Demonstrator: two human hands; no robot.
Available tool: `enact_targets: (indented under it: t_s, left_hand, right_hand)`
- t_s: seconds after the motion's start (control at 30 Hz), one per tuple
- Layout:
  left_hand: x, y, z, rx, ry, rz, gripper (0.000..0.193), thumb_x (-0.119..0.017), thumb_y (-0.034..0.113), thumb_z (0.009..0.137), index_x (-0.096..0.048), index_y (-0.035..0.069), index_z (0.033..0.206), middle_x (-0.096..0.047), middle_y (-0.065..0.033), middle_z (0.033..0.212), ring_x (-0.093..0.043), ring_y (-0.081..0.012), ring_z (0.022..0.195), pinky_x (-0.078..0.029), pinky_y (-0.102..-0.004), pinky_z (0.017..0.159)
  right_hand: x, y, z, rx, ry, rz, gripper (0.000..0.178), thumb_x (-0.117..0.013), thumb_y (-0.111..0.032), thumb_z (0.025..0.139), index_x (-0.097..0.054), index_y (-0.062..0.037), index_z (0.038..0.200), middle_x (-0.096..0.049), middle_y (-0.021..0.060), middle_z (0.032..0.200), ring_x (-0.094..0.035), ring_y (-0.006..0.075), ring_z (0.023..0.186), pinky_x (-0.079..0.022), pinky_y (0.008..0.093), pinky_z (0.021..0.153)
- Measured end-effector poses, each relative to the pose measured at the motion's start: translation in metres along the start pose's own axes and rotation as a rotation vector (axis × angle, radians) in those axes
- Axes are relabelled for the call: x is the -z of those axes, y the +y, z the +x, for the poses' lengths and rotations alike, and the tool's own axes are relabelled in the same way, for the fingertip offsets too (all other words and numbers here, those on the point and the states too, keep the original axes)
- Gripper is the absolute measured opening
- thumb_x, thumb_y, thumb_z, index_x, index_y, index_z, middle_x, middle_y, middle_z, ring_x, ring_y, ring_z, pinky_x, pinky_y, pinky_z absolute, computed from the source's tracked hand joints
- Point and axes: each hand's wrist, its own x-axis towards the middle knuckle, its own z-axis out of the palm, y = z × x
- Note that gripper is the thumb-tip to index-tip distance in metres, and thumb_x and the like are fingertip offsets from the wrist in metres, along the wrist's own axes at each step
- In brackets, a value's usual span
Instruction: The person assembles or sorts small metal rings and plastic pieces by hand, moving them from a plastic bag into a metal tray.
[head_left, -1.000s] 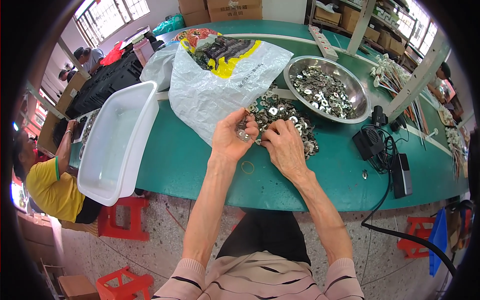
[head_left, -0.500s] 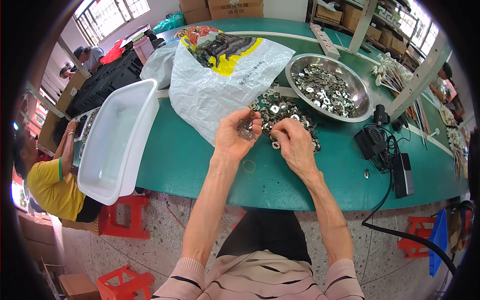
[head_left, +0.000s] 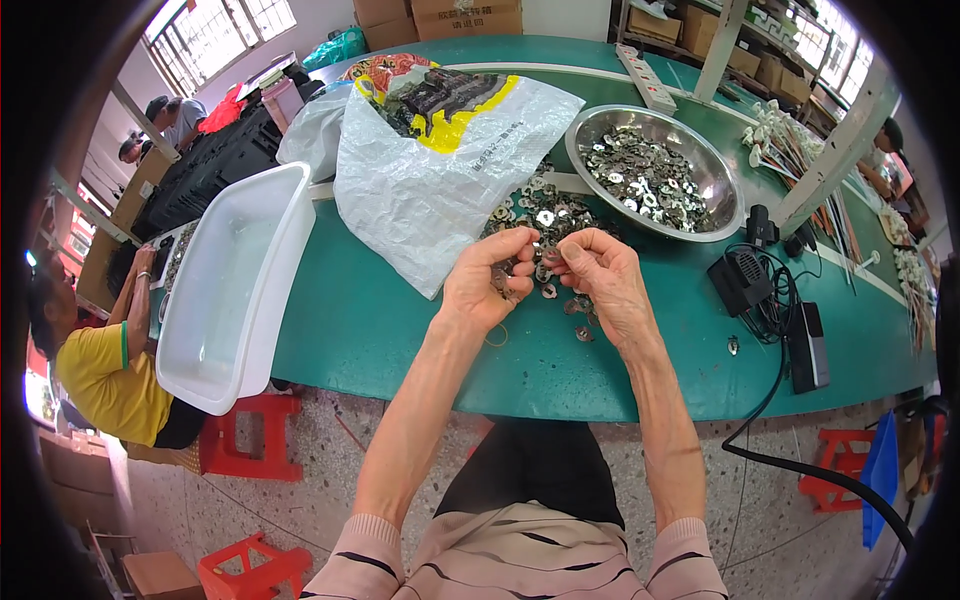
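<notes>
My green bench carries a white tub at left, a white sack upper centre, loose washers, and a steel bowl upper right.

Left hand: fingers curl over small metal pieces, count and exact shape too small to tell. Right hand: fingertips pinched together at the left hand's; what sits between them is hidden. Washer pile partly covered by both hands. White woven sack hides the pile's far left part. Black cable runs off under the right rim.
</notes>
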Motion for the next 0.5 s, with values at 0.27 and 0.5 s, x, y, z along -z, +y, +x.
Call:
enact_targets:
  t_s: [0.27,0.5]
  left_hand:
    - [-0.015,-0.009,-0.004,-0.059,0.022,0.283,0.015,-0.064,0.011,0.082,-0.060,0.000,0.091,-0.053,0.0000,0.072,-0.042,-0.0052,0.055,-0.029,-0.0178,0.041]
    - [-0.002,-0.002,0.000,0.002,-0.039,0.078,0.013,-0.060,0.013,0.085,-0.054,0.001,0.086,-0.048,-0.0017,0.074,-0.038,-0.0071,0.059,-0.028,-0.0167,0.041]
  right_hand:
    - [0.002,0.003,0.000,-0.004,0.017,0.019,0.018,-0.060,-0.023,0.087,-0.060,-0.0047,0.088,-0.062,0.0011,0.081,-0.056,0.0060,0.074,-0.043,0.0194,0.065]
    - [-0.001,0.003,0.002,0.052,0.069,-0.204,0.013,-0.063,-0.015,0.081,-0.062,-0.0031,0.084,-0.062,0.0025,0.077,-0.055,0.0087,0.072,-0.043,0.0238,0.066]
